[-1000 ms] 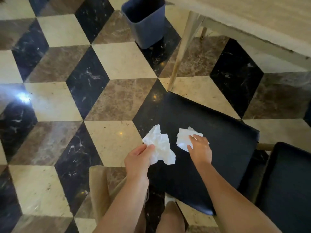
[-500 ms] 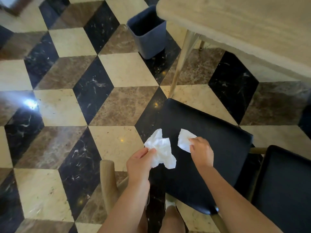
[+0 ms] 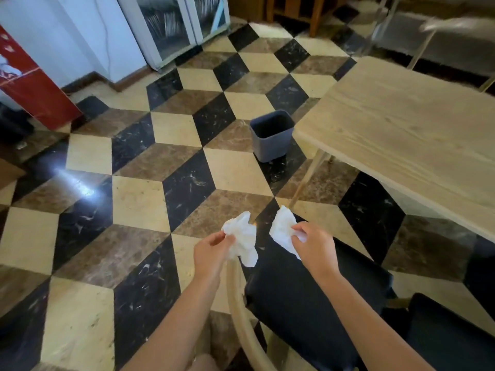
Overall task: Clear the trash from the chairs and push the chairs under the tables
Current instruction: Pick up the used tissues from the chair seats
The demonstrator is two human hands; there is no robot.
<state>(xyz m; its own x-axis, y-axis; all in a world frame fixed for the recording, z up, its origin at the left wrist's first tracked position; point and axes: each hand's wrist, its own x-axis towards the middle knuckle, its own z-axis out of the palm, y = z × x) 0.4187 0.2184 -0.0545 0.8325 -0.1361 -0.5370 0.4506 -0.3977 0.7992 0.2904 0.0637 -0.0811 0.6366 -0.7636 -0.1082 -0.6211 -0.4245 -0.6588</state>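
My left hand [image 3: 211,250] pinches a crumpled white tissue [image 3: 242,238] held over the floor, just left of the chair. My right hand [image 3: 314,246] grips a second crumpled white tissue [image 3: 281,230] above the front corner of the black chair seat [image 3: 308,295]. That chair has a pale curved wooden frame [image 3: 237,298] and stands pulled out from the light wooden table [image 3: 401,135]. A second black chair seat [image 3: 450,336] shows at the lower right.
A grey waste bin [image 3: 272,135] stands open on the floor beside the table's near corner, ahead of my hands. White cabinets [image 3: 171,28] and a red panel [image 3: 29,87] line the far left. The floor is chequered marble.
Both hands have lifted the tissues off the chair seat. The camera has tilted up, bringing the bin, the tabletop and the far wall into view.
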